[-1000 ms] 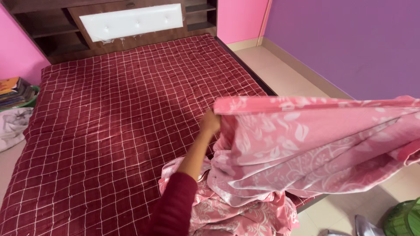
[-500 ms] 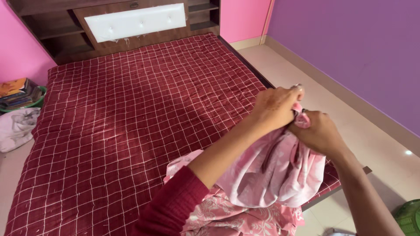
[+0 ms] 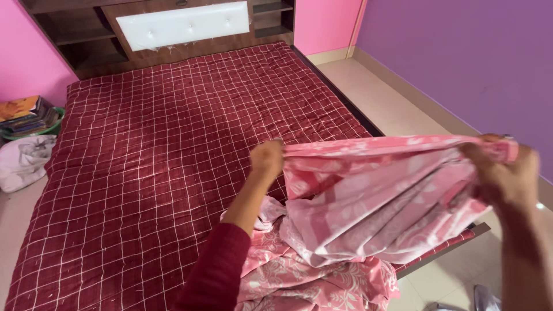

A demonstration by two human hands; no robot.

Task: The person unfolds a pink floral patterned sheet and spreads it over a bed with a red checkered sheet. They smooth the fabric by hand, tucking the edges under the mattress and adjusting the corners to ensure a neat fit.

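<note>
the left hand [image 3: 266, 158] and right hand [image 3: 502, 173] each have fingers closed on the pink floral sheet [image 3: 374, 196], stretched between them over the maroon checked bed [image 3: 150, 173].

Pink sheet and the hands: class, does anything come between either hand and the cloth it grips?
Nothing visible does. The left hand and right hand each pinch the pink sheet directly along its top edge, stretched above the bed.

A wide bed [image 3: 144, 173] fills the room, covered by a dark red quilt [image 3: 173, 115] with a thin white grid. A heap of pink floral cloth [image 3: 311, 276] lies on its near corner, beside the tiled floor [image 3: 380, 98].
</note>
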